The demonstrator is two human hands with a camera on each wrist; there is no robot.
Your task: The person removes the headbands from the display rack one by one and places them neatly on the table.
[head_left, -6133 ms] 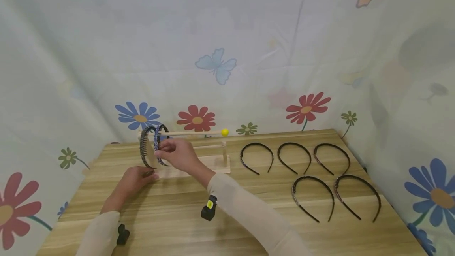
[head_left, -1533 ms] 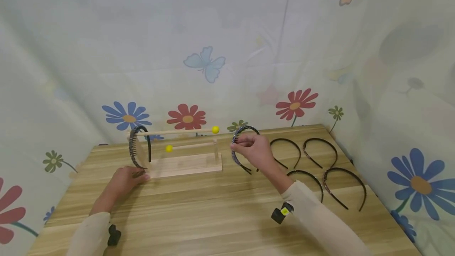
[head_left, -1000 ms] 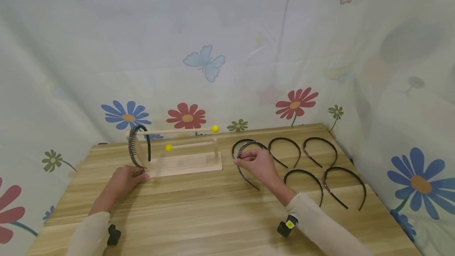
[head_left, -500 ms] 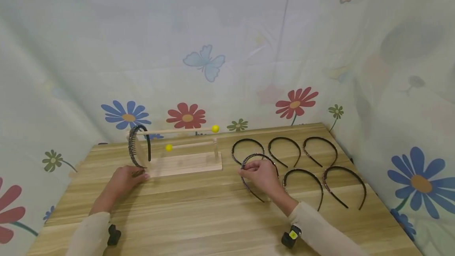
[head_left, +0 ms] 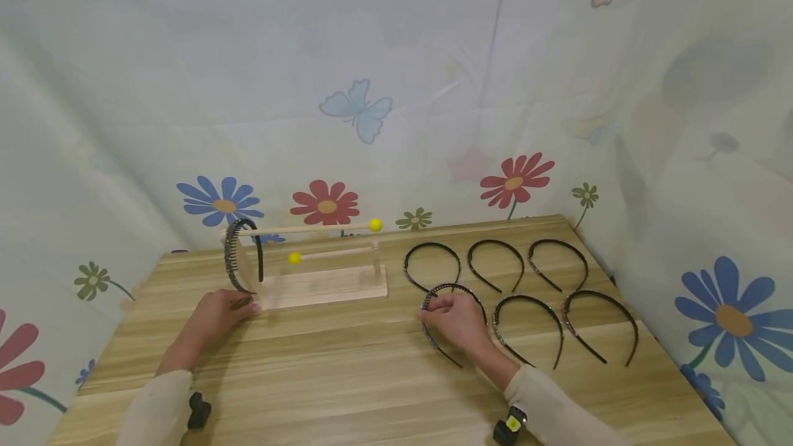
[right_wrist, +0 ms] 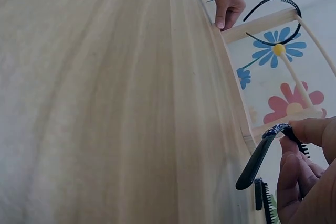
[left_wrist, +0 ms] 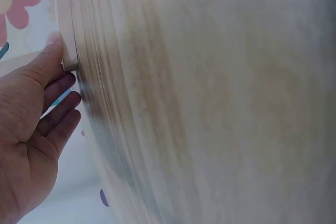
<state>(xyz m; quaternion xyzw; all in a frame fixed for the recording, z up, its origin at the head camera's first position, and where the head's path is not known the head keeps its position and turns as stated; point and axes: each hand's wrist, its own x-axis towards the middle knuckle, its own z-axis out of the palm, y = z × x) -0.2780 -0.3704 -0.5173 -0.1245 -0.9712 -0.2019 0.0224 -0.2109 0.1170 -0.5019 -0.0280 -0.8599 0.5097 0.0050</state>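
My right hand (head_left: 461, 325) pinches a black toothed headband (head_left: 440, 347) with blue glitter, low at the table, left of the front row. In the right wrist view, thumb and fingers hold this headband (right_wrist: 257, 162) by its glittery side. My left hand (head_left: 213, 319) grips the near left corner of a wooden rack's base (head_left: 322, 289). The left wrist view has the left thumb and index finger at the edge of that rack (left_wrist: 67, 30). One dark headband (head_left: 231, 257) hangs at the left end of the rack's upper rod.
Three headbands lie in a back row, among them one at its left (head_left: 431, 244); two more lie in front, one nearer (head_left: 526, 298) and one at the right (head_left: 619, 301). Yellow balls cap the rack's upper rod (head_left: 310, 229) and lower rod (head_left: 334, 252). A flowered curtain stands behind the table.
The right hand has taken the blue headband off the rack's upper rod, carried it right, then down and toward the front to the table. The left hand stays at the rack's base.
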